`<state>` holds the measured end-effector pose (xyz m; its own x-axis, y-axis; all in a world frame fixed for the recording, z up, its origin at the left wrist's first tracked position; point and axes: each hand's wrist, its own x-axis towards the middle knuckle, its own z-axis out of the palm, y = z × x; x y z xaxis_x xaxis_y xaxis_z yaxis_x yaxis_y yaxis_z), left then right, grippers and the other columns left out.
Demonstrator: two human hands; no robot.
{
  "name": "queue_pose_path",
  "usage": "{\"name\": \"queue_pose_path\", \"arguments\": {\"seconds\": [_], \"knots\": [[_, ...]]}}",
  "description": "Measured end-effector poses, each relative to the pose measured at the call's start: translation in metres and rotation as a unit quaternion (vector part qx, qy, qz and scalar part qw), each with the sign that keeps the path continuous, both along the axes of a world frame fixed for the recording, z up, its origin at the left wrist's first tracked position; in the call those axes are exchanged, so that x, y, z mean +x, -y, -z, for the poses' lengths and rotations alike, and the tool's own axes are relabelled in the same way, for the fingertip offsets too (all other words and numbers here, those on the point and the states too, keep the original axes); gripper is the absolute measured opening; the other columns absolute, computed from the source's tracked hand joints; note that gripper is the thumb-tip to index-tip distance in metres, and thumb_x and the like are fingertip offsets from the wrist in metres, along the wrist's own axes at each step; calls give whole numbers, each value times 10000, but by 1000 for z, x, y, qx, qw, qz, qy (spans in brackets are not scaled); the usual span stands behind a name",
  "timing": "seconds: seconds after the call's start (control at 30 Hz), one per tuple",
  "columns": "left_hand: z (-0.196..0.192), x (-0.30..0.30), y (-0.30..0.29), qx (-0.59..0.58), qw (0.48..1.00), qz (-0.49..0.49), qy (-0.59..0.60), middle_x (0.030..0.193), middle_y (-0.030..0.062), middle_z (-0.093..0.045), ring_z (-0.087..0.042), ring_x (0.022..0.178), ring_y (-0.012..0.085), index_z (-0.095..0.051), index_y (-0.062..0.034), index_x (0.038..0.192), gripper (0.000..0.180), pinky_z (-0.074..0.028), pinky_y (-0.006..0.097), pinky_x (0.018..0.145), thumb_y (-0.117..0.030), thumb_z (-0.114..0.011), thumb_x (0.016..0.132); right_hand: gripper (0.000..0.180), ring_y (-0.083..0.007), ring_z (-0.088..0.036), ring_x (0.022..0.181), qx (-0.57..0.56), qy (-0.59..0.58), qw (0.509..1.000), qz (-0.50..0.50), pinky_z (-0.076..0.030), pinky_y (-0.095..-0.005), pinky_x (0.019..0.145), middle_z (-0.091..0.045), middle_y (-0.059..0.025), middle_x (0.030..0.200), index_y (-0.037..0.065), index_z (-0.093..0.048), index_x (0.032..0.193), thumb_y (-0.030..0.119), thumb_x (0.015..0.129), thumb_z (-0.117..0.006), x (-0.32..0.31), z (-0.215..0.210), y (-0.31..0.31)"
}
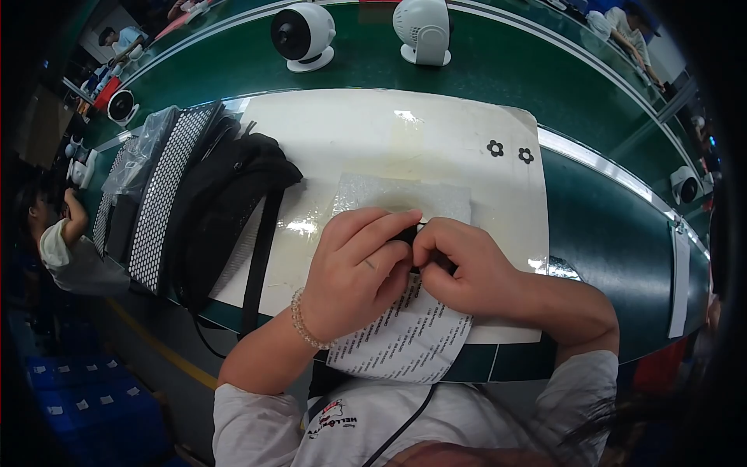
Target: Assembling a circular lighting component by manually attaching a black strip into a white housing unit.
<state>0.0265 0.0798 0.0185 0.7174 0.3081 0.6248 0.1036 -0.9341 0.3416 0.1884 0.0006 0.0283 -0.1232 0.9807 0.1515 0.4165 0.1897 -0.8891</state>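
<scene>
My left hand (359, 268) and my right hand (459, 263) meet over a white work mat (389, 140), fingers pinched together on a small black part (406, 232) that is mostly hidden between them. A bead bracelet sits on my left wrist. Under my hands lies a clear plastic bag with printed text (408, 335), reaching past the mat's near edge. A bubbly translucent sheet (389, 194) lies just beyond my fingers.
A black bag with straps (226, 210) and a black-and-white perforated case (159, 194) lie at the left of the mat. Two small white fans (303, 35) (424, 29) stand on the green conveyor beyond. Two black flower shapes (510, 152) mark the mat's right side. Other people sit at the left and far right.
</scene>
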Motion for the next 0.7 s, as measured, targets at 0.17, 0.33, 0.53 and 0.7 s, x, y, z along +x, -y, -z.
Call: {"name": "queue_pose_path", "arguments": {"seconds": [0.17, 0.33, 0.53, 0.7], "knots": [[1, 1, -1, 7, 1000, -2, 16, 1083, 88, -570, -535, 919, 253, -550, -41, 765, 225, -422, 347, 774, -9, -640, 561, 107, -226, -505, 600, -10, -5, 1000, -8, -419, -323, 560, -499, -103, 714, 34, -481, 798, 35, 694, -507, 0, -2, 0], [0, 1, -1, 3, 1000, -1, 25, 1071, 88, -578, -542, 904, 248, -551, -45, 739, 209, -429, 342, 766, -9, -642, 554, 99, -218, -498, 594, -22, -18, 999, -15, -415, -318, 559, -497, -100, 705, 34, -483, 796, 42, 699, -502, 1, -4, 0], [-1, 1, 0, -5, 1000, -1, 29, 1069, 87, -580, -543, 901, 245, -551, -47, 719, 200, -433, 338, 764, -6, -644, 546, 96, -200, -485, 581, -30, -30, 999, -22, -406, -309, 546, -494, -95, 697, 35, -483, 795, 45, 702, -503, 2, -3, 0], [-1, 1, 0, -7, 999, -1, 33, 1071, 87, -581, -544, 899, 245, -552, -48, 714, 201, -434, 335, 762, -2, -642, 540, 94, -188, -477, 574, -41, -39, 998, -26, -403, -304, 540, -489, -90, 688, 37, -483, 796, 48, 705, -505, 3, -4, 0]]}}
